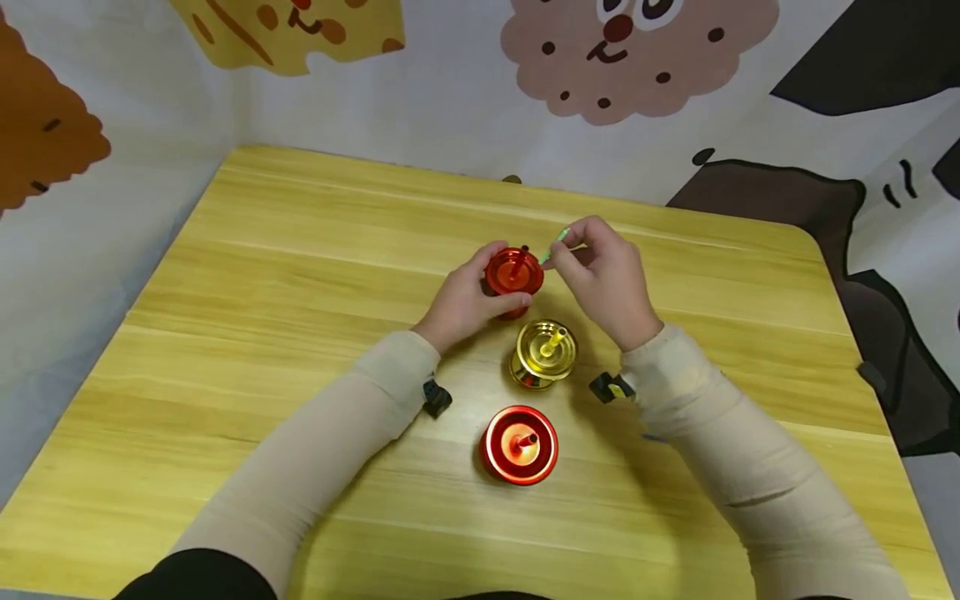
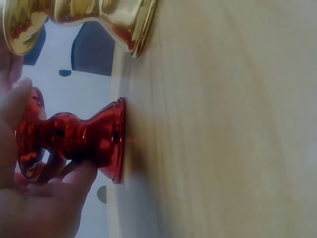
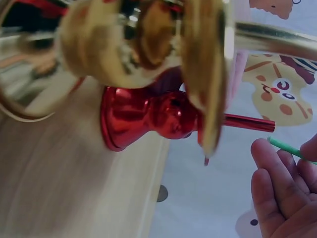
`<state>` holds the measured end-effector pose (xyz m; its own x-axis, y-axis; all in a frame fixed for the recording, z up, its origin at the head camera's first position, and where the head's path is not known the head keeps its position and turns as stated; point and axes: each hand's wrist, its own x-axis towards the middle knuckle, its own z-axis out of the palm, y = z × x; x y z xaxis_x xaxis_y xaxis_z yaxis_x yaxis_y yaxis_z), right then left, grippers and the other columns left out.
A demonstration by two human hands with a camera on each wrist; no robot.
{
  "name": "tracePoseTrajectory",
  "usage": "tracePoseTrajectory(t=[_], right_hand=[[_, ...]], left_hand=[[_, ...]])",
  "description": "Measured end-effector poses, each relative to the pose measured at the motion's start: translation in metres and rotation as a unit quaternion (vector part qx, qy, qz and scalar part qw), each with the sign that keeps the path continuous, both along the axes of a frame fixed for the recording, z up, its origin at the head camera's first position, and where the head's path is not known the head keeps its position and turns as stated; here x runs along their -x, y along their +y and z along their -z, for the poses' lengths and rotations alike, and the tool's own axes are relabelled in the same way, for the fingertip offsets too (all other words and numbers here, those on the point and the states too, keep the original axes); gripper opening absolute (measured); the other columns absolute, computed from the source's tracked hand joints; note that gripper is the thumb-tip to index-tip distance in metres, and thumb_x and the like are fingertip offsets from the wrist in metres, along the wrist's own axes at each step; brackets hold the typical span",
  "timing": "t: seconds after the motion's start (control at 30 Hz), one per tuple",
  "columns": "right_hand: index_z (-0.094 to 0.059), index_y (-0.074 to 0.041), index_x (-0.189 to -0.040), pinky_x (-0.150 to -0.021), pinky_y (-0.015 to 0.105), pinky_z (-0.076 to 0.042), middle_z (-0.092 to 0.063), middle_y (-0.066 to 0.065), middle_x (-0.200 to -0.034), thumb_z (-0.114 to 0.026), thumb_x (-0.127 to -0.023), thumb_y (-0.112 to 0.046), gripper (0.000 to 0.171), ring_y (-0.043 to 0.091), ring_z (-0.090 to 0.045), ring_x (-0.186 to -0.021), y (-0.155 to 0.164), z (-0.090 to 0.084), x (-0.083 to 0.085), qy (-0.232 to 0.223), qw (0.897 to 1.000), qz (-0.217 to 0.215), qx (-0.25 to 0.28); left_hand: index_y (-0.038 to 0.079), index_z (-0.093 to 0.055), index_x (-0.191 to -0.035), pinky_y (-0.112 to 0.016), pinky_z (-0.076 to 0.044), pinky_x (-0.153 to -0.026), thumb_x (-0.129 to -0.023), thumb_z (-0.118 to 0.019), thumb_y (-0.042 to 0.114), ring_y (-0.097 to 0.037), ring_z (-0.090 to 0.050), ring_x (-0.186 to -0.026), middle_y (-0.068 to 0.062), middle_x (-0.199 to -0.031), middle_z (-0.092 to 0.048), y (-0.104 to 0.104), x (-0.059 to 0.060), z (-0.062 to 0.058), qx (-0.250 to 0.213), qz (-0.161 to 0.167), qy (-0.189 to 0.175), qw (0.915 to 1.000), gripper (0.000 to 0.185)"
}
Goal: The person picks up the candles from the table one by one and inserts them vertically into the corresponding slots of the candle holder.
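Observation:
Beside the far part of the table, my left hand (image 1: 461,302) grips a shiny red goblet-shaped metal holder (image 1: 514,272), thumb and fingers round its upper cup. A thin tube rises from the cup's middle. In the left wrist view the waisted red holder (image 2: 101,136) has its flared base at the tabletop. My right hand (image 1: 611,283) pinches a short, thin green stick (image 1: 557,243) just right of the cup. In the right wrist view the green stick (image 3: 285,147) has one end close to the tip of the red tube (image 3: 252,123).
A gold holder (image 1: 546,354) of similar shape stands nearer me, between the wrists. A second red holder (image 1: 520,446), with a wider cup, stands closer still. They are on a light wooden table (image 1: 247,333). A cartoon-printed sheet (image 1: 442,108) hangs behind.

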<state>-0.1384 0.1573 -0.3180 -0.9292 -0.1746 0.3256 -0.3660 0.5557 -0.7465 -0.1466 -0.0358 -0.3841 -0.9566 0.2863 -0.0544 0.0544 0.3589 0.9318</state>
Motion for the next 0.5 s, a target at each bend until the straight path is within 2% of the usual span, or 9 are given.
tracePoseTrajectory(t=[0.13, 0.37, 0.5], right_hand=[[-0.06, 0.001, -0.095, -0.062, 0.018, -0.046, -0.072, 0.007, -0.091, -0.059, -0.1, -0.01, 0.011, -0.003, -0.067, -0.07, -0.005, -0.003, 0.005, 0.007, 1.0, -0.002, -0.005], [-0.06, 0.001, -0.098, -0.063, 0.018, -0.047, -0.074, 0.008, -0.09, -0.059, -0.101, -0.015, 0.016, 0.018, -0.073, -0.076, -0.013, -0.007, 0.009, 0.01, 1.0, -0.001, -0.017], [-0.062, 0.0, -0.099, -0.066, 0.024, -0.05, -0.073, 0.009, -0.092, -0.061, -0.1, -0.014, 0.015, 0.02, -0.073, -0.079, -0.016, -0.009, 0.011, 0.012, 0.999, -0.005, -0.033]], left_hand=[[0.012, -0.037, -0.153, -0.035, -0.044, -0.106, -0.084, -0.083, 0.033, -0.021, -0.057, -0.124, -0.009, -0.142, -0.056, 0.001, 0.0, 0.001, -0.003, 0.006, 0.001, 1.0, 0.085], [0.013, -0.036, -0.154, -0.035, -0.042, -0.109, -0.085, -0.082, 0.035, -0.021, -0.055, -0.128, -0.008, -0.145, -0.053, 0.0, 0.001, 0.002, 0.006, 0.009, 0.006, 0.9999, 0.086], [0.013, -0.036, -0.154, -0.034, -0.043, -0.107, -0.085, -0.082, 0.034, -0.021, -0.056, -0.126, -0.008, -0.143, -0.055, -0.002, 0.001, 0.004, 0.003, 0.005, 0.009, 0.9999, 0.086]])
